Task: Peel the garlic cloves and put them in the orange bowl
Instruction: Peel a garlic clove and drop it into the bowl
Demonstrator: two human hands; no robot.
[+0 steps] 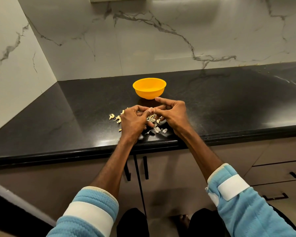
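The person stands at the black counter [229, 100], both hands meeting close to its front edge. The left hand [132, 122] has its fingers curled in, thumb reaching across to the right hand [173, 115], and together they pinch a small garlic clove [153, 109] at the fingertips. Most of the clove is hidden by fingers, so whether it has any skin left I can't tell. The right hand's forefinger sticks out straight while the rest of that hand curls around the clove.

The orange bowl [149, 88] sits upright at twelve o'clock from the hands, near them, the outstretched fingertip just beside its base. What lies inside is too faint to make out.

Dry peel scraps [158, 130] litter the counter under the hands and at six o'clock, with a few more at nine o'clock of the left hand. Blue-and-white sleeves [92, 212] cover the forearms
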